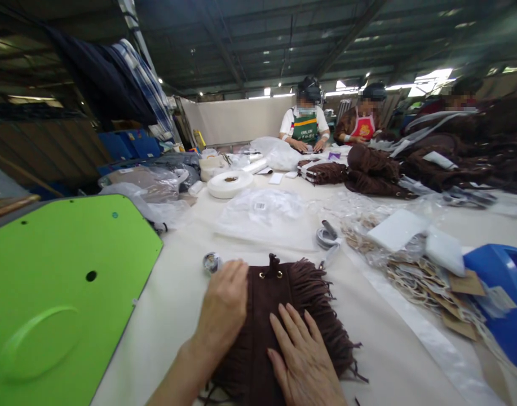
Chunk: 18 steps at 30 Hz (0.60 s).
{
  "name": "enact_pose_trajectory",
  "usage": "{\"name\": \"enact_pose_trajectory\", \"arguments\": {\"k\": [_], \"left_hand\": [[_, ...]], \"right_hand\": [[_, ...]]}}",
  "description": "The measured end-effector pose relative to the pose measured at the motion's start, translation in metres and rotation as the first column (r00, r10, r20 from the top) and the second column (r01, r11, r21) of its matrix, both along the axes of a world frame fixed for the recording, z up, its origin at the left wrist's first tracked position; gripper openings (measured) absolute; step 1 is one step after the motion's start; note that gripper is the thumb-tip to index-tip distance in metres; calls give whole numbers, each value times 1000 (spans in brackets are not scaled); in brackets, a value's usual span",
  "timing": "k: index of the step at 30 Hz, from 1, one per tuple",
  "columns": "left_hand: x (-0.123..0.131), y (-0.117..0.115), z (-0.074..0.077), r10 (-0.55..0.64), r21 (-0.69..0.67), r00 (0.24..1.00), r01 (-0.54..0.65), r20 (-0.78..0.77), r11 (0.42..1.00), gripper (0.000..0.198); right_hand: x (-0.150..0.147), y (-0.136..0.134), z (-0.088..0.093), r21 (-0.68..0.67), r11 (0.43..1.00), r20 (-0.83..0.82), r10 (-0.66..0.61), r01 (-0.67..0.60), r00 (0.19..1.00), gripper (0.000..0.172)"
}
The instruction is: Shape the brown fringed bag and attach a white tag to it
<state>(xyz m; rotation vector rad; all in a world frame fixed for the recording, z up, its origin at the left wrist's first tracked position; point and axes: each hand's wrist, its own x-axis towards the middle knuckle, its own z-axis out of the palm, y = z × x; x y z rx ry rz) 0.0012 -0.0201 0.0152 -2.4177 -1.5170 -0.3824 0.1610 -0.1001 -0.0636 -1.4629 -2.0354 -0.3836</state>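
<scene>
A dark brown suede bag with fringe lies flat on the white table right in front of me. My left hand rests on the bag's left edge, its fingers curled over that edge near the top corner. My right hand lies flat on the bag's middle, fingers stretched out and pointing away from me. Fringe spreads out to the right of my right hand. A small round metal piece sits just beyond my left hand.
A green board fills the left. Clear plastic bags, a tape roll, paper tags and a blue bin lie ahead and right. Brown bags pile further back, where three people sit working.
</scene>
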Motion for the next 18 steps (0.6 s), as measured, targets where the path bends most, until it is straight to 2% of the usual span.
{"name": "enact_pose_trajectory", "arguments": {"k": [2, 3, 6, 8, 12, 15, 18], "left_hand": [[19, -15, -19, -190, -107, 982, 187, -18, 977, 46], [24, -20, -28, -226, -179, 974, 219, -22, 959, 47], [29, -25, -48, -200, -322, 979, 181, -26, 929, 49], [26, -24, -50, -188, -344, 982, 169, -20, 924, 49], [26, -24, -43, -165, -333, 986, 150, -19, 931, 50], [29, -27, -41, -153, -306, 988, 136, -34, 942, 50], [29, -28, -44, -167, -271, 983, 140, -77, 952, 48]], "right_hand": [[0, 0, -1, -6, 1000, 26, 6, -6, 1000, 37], [0, 0, -2, -8, 1000, 39, 11, -11, 999, 36], [-1, 0, -3, -27, 1000, 73, 12, -10, 997, 35], [0, 0, -2, -55, 998, 86, 10, -5, 996, 36], [9, -4, 3, -88, 996, 70, -5, 11, 998, 39], [23, -7, 6, -16, 998, 40, -64, 65, 997, 43], [31, -10, 0, 55, 993, 39, -104, 101, 994, 45]]}}
